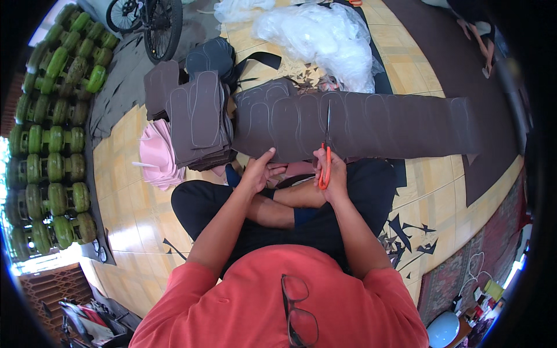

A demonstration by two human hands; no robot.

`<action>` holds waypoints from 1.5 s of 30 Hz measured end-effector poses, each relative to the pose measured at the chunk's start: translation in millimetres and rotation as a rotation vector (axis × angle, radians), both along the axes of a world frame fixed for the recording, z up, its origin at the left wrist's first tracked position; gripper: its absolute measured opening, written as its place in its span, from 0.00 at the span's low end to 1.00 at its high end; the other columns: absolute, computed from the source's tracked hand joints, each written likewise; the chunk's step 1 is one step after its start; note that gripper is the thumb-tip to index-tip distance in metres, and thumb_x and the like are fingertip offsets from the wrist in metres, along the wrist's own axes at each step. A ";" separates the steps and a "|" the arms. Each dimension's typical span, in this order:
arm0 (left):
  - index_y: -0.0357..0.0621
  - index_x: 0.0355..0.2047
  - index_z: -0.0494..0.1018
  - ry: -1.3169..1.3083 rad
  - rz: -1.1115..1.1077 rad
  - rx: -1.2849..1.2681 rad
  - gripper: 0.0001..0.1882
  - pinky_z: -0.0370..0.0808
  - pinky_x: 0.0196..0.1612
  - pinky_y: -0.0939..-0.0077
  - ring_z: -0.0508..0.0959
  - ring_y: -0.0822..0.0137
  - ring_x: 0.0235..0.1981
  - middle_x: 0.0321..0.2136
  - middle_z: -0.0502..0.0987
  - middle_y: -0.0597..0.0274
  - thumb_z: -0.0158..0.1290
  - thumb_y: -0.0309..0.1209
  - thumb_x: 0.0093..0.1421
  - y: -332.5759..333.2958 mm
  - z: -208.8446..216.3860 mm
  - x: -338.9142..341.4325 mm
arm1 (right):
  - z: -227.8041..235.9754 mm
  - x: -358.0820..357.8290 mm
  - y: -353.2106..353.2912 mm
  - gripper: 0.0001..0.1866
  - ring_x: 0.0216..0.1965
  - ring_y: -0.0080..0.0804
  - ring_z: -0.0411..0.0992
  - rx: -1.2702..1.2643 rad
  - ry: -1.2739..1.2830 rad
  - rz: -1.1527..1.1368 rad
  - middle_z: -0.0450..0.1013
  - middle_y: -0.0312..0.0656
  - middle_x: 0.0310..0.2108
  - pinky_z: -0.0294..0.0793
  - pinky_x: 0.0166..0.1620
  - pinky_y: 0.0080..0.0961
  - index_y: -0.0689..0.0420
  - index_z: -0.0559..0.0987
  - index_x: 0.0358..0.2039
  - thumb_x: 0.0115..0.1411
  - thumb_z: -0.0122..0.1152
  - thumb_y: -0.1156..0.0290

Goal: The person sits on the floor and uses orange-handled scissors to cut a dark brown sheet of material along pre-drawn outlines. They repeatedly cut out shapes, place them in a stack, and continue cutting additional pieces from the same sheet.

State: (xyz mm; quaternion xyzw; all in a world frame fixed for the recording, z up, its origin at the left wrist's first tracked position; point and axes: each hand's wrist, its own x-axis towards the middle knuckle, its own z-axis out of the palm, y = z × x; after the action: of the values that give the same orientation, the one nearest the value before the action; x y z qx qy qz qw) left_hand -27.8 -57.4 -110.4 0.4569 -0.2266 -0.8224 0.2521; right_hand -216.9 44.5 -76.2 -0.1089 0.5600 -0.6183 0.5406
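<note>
A long dark brown sheet (400, 124) with pale outlines of sole-like shapes runs left to right in front of my crossed legs. My right hand (335, 177) grips scissors (325, 168) by their orange handles. Their blades point away from me over the middle of the sheet; whether they are closed is hard to see. My left hand (256, 174) is at the sheet's near edge, left of the scissors. Its thumb rests on the edge, while some fingers show just below and others are hidden.
Left of the sheet stand stacks of brown pieces (197, 116) with outlines and pink pieces (155, 153). Beyond lie clear plastic wrapping (319, 37) and a bicycle wheel (162, 29). Green gas cylinders (55, 139) line the left. Dark offcuts (400, 235) lie by my right knee. Another person's hand (486, 64) shows far right.
</note>
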 end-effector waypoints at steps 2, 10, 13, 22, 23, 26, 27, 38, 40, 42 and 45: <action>0.38 0.57 0.56 0.012 -0.041 0.160 0.24 0.80 0.43 0.56 0.74 0.49 0.49 0.52 0.66 0.47 0.47 0.26 0.62 -11.0 -8.7 -6.6 | 7.7 1.8 1.7 0.21 0.11 0.18 0.64 -0.004 -0.032 -0.037 0.62 0.32 0.15 0.65 0.12 0.17 0.63 0.74 0.33 0.63 0.56 0.54; 0.34 0.58 0.53 -0.175 -0.041 -0.427 0.25 0.83 0.43 0.58 0.73 0.49 0.48 0.53 0.63 0.48 0.41 0.15 0.60 -1.4 66.3 -61.1 | 24.6 13.4 39.3 0.29 0.12 0.20 0.64 -0.010 0.101 0.038 0.62 0.35 0.16 0.68 0.13 0.19 0.66 0.73 0.34 0.66 0.46 0.47; 0.32 0.55 0.57 -0.238 0.052 -0.523 0.21 0.81 0.43 0.58 0.75 0.54 0.43 0.50 0.67 0.50 0.45 0.21 0.62 -20.0 66.4 -34.1 | 43.5 38.5 59.2 0.30 0.12 0.22 0.65 0.030 -0.011 0.122 0.62 0.36 0.17 0.71 0.14 0.20 0.66 0.72 0.36 0.66 0.44 0.45; 0.35 0.50 0.64 -0.190 0.099 -0.504 0.15 0.79 0.38 0.63 0.77 0.59 0.41 0.44 0.72 0.53 0.45 0.20 0.62 -46.8 86.7 29.4 | 34.3 99.8 53.4 0.39 0.15 0.28 0.68 0.123 -0.093 0.497 0.65 0.39 0.18 0.72 0.21 0.22 0.61 0.72 0.35 0.60 0.37 0.31; 0.35 0.50 0.65 -0.181 0.101 -0.533 0.15 0.79 0.37 0.63 0.77 0.59 0.41 0.44 0.72 0.53 0.45 0.20 0.62 -41.7 89.2 31.1 | 27.9 101.0 48.5 0.38 0.15 0.27 0.67 0.098 -0.058 0.519 0.65 0.39 0.18 0.71 0.20 0.22 0.60 0.72 0.32 0.60 0.36 0.32; 0.38 0.51 0.64 -0.150 0.101 -0.557 0.16 0.79 0.38 0.64 0.77 0.59 0.43 0.45 0.72 0.54 0.45 0.20 0.62 -28.4 86.7 38.4 | 10.1 104.5 30.1 0.34 0.19 0.30 0.67 0.001 0.136 0.554 0.63 0.39 0.18 0.69 0.24 0.26 0.61 0.69 0.31 0.63 0.36 0.36; 0.39 0.52 0.64 -0.141 0.101 -0.553 0.17 0.79 0.39 0.64 0.76 0.59 0.43 0.46 0.72 0.54 0.46 0.20 0.62 -24.4 84.8 41.2 | 5.0 106.6 26.2 0.35 0.20 0.26 0.66 -0.003 0.142 0.549 0.63 0.37 0.21 0.70 0.24 0.23 0.62 0.69 0.37 0.63 0.39 0.36; 0.39 0.51 0.65 -0.133 0.151 -0.500 0.16 0.79 0.39 0.65 0.77 0.59 0.43 0.45 0.73 0.55 0.45 0.21 0.63 -3.0 61.1 56.5 | 13.6 117.7 31.2 0.30 0.12 0.20 0.61 0.035 -0.028 0.465 0.60 0.33 0.16 0.65 0.16 0.18 0.61 0.70 0.33 0.63 0.45 0.41; 0.38 0.51 0.65 -0.135 0.159 -0.477 0.16 0.79 0.38 0.66 0.77 0.59 0.42 0.44 0.73 0.56 0.46 0.21 0.62 -0.9 59.8 57.1 | 19.9 118.5 33.8 0.29 0.09 0.21 0.60 0.054 -0.051 0.427 0.59 0.33 0.14 0.63 0.12 0.18 0.61 0.70 0.30 0.64 0.45 0.42; 0.38 0.50 0.66 -0.148 0.186 -0.434 0.15 0.79 0.37 0.67 0.77 0.60 0.41 0.43 0.74 0.56 0.46 0.22 0.62 1.6 61.9 57.7 | 16.0 116.8 36.2 0.29 0.09 0.21 0.61 0.071 -0.021 0.439 0.60 0.33 0.13 0.63 0.12 0.19 0.61 0.70 0.29 0.64 0.45 0.42; 0.37 0.49 0.66 -0.106 0.163 -0.375 0.14 0.79 0.35 0.68 0.78 0.61 0.38 0.42 0.74 0.57 0.47 0.22 0.62 6.6 62.6 60.4 | 9.4 119.0 32.6 0.30 0.10 0.21 0.61 0.069 0.011 0.433 0.60 0.34 0.13 0.63 0.12 0.19 0.62 0.70 0.27 0.64 0.46 0.43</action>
State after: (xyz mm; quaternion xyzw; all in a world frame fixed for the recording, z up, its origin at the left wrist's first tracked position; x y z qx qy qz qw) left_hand 32.6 -50.9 -47.9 0.4613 -0.3511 -0.7175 0.3863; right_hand -97.9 77.1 -66.8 -0.2113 0.5473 -0.4678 0.6610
